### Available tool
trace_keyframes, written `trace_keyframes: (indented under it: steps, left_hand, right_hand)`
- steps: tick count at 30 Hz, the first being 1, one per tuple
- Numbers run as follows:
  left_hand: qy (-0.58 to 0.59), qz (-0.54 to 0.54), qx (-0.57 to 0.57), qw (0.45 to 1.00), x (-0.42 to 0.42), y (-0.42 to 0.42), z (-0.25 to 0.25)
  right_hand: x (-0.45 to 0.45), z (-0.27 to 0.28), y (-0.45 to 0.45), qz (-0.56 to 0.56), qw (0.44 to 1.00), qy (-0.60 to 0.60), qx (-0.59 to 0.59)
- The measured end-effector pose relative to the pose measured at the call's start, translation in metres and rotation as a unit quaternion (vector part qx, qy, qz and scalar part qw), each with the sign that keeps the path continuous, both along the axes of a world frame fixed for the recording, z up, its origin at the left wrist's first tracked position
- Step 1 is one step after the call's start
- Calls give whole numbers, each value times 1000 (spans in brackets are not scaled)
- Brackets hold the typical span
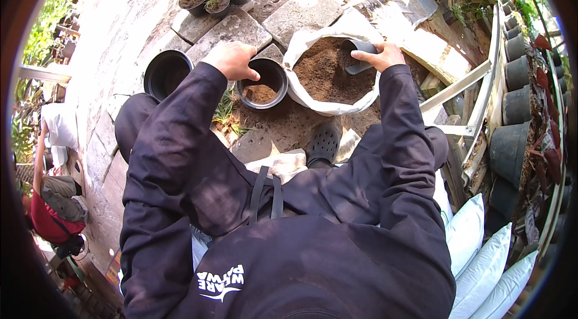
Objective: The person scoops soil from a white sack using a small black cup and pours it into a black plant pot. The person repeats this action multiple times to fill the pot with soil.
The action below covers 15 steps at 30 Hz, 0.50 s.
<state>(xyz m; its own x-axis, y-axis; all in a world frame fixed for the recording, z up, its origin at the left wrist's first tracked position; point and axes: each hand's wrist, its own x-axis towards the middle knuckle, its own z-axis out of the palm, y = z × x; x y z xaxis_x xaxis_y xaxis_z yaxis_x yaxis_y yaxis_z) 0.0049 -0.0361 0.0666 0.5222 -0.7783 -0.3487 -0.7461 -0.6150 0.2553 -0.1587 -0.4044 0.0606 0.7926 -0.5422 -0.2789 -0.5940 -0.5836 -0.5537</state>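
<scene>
My left hand grips the rim of a black plastic plant pot, thumb over the edge; some brown potting mix lies in its bottom. Close by on the right stands an open white sack of brown soil. My right hand holds a grey scoop, cut like a piece of pot or pipe, at the soil inside the sack. Another black pot, dark inside, stands to the left, partly behind my left sleeve.
Several small potted seedlings stand on stone slabs ahead. A plant rack with black pots is on the right, above filled white sacks. Grass-like plants lie near the pot. A person in red is at far left.
</scene>
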Motion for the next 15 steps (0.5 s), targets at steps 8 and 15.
trace_keyframes:
  steps: [8, 15]
  left_hand:
    - [-4, -7, -8, 1000, 1, 1, -4]
    - [-11, -1, -11, 1000, 4, 3, -7]
  right_hand:
    - [-3, -14, -16, -21, 999, -40, 22]
    - [7, -11, 20, 55, 977, -192, 69]
